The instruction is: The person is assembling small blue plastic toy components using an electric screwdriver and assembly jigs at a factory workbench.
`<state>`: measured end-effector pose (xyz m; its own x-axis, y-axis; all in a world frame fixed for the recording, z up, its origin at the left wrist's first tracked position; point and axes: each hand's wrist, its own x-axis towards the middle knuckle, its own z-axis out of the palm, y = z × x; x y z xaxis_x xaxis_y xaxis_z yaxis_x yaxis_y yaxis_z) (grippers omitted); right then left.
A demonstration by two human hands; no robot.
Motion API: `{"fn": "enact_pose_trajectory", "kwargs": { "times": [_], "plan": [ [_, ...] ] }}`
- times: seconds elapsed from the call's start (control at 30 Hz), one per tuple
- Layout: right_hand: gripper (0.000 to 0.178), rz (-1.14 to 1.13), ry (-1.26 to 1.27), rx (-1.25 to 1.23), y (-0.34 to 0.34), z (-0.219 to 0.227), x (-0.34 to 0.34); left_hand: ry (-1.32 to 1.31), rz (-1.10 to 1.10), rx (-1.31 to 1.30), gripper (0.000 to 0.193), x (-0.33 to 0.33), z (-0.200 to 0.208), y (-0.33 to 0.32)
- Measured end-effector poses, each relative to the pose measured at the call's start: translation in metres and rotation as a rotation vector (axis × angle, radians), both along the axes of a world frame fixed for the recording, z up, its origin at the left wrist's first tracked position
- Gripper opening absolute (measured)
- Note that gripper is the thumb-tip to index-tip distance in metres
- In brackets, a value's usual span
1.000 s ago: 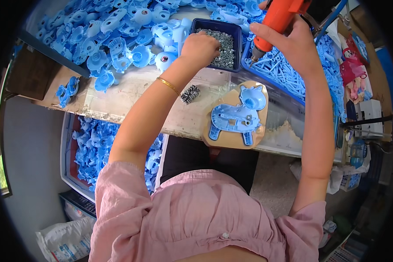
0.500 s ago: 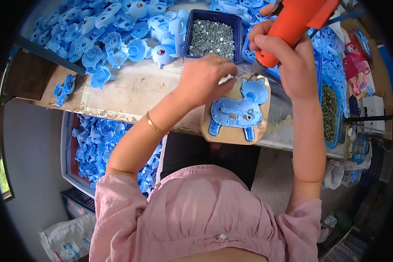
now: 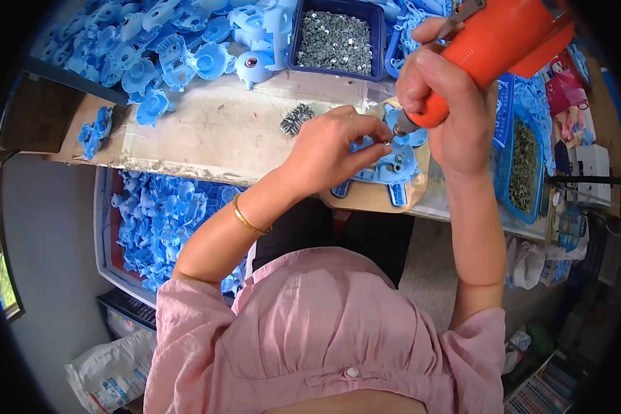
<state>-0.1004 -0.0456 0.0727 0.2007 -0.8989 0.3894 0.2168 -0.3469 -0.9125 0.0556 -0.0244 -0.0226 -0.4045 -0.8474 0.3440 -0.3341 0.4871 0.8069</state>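
My right hand (image 3: 455, 103) grips an orange power screwdriver (image 3: 504, 52), its tip angled down to the left. At that tip, my left hand (image 3: 338, 141) has thumb and forefinger pinched on a tiny metal piece, probably a screw, mostly hidden by the fingers. Beneath both lies a light-blue, animal-shaped plastic shell (image 3: 398, 181), hollow side up, on a tan board (image 3: 416, 196). My left hand and the tool cover much of the shell's upper part. A small heap of screws (image 3: 297, 120) sits on the table beside my left hand.
Behind stands a dark-blue tray (image 3: 334, 71) of small metal screws, with piled blue plastic parts (image 3: 141, 48) to its left. A blue bin (image 3: 526, 169) of metal pieces is at right. Below the table edge, a large crate (image 3: 105, 238) holds more blue parts.
My left hand has moved toward the screwdriver tip, now meeting it over the shell. The screwdriver has shifted slightly down and is tilted more sideways. The screw heap now shows beside my left hand.
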Motion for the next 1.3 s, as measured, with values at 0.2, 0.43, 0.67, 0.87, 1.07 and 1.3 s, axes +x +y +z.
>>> {"fn": "enact_pose_trajectory", "kwargs": {
  "times": [0.2, 0.43, 0.67, 0.87, 1.07, 1.3],
  "plan": [
    [0.028, 0.015, 0.038, -0.003, 0.002, -0.002, -0.002, 0.042, -0.030, 0.017, 0.019, 0.000, -0.004, 0.005],
    [0.034, -0.029, 0.016, 0.084, 0.006, -0.021, 0.004, -0.204, 0.130, -0.185, 0.060, 0.011, -0.002, 0.018],
    [0.034, -0.002, 0.068, 0.087, 0.006, -0.043, 0.019, -0.358, 0.226, -0.110, 0.065, 0.008, -0.018, 0.022],
    [0.029, 0.009, 0.006, 0.122, 0.009, -0.051, 0.024, -0.330, 0.237, -0.157, 0.060, 0.007, -0.025, 0.022],
    [0.027, -0.013, 0.054, 0.073, 0.008, -0.050, 0.022, -0.314, 0.240, -0.164, 0.058, 0.006, -0.025, 0.022],
    [0.028, -0.002, 0.043, 0.067, 0.004, -0.052, 0.022, -0.304, 0.249, -0.171, 0.057, 0.006, -0.024, 0.022]
  ]
}}
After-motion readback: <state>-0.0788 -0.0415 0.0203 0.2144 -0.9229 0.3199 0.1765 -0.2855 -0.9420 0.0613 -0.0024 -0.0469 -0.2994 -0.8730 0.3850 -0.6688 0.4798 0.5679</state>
